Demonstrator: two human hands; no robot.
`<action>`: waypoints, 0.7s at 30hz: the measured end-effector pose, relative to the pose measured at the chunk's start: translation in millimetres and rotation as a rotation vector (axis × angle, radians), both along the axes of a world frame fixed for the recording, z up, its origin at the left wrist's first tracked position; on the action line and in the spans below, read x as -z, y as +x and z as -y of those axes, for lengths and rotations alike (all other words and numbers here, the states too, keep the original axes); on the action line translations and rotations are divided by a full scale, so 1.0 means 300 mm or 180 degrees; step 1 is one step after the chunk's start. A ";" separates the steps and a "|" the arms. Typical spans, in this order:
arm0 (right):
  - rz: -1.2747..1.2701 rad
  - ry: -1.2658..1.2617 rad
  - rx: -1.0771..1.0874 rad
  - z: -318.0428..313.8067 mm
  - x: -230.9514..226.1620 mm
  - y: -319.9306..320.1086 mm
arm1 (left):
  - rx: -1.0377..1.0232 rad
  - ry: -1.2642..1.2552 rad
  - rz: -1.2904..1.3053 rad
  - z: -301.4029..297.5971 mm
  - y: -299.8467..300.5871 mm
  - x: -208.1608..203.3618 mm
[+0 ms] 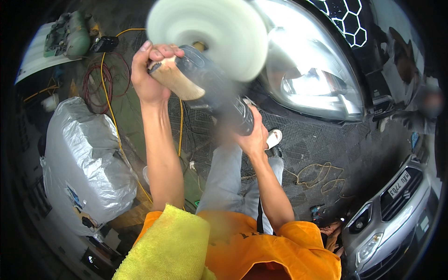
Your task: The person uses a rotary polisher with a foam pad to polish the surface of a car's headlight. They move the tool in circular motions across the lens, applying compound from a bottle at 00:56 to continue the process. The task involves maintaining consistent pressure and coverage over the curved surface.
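My left hand (pixel 156 67) is wrapped over the front of a black power polisher (pixel 212 81), beside a worn tan patch on its housing. My right hand (pixel 253 135) grips the tool's rear handle. A large round white polishing pad (pixel 210 28) sits at the front of the polisher, its surface smeared as if spinning. Just right of the pad lies a car headlight (pixel 312 70) with a bright, glossy lens. The pad overlaps the headlight's left edge in the picture; I cannot tell whether they touch.
Yellow cord (pixel 107 88) and a coiled red hose (pixel 100 86) lie at the left, near a green compressor (pixel 77 35). A plastic-wrapped object (pixel 88 158) stands below them. A silver car (pixel 392 210) is at the lower right, with a drill (pixel 317 212) and loose cord (pixel 322 177) on the floor.
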State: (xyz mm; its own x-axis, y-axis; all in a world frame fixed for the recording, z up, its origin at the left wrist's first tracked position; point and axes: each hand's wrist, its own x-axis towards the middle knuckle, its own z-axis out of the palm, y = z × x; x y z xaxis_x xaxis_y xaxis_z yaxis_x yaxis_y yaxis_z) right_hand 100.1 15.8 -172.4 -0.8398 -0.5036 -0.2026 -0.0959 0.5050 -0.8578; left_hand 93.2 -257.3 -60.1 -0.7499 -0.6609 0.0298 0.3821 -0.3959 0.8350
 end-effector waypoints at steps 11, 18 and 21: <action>-0.0008 0.0276 -0.0256 -0.234 -0.018 0.007 | -0.0472 0.0163 0.0299 -0.210 0.115 0.152; 0.0139 0.0947 -0.0585 -0.537 0.042 0.009 | -0.0821 0.0951 0.0929 -0.488 0.206 0.342; 0.0323 0.1172 -0.0661 -0.617 0.031 0.001 | -0.0830 0.1057 0.0879 -0.574 0.239 0.409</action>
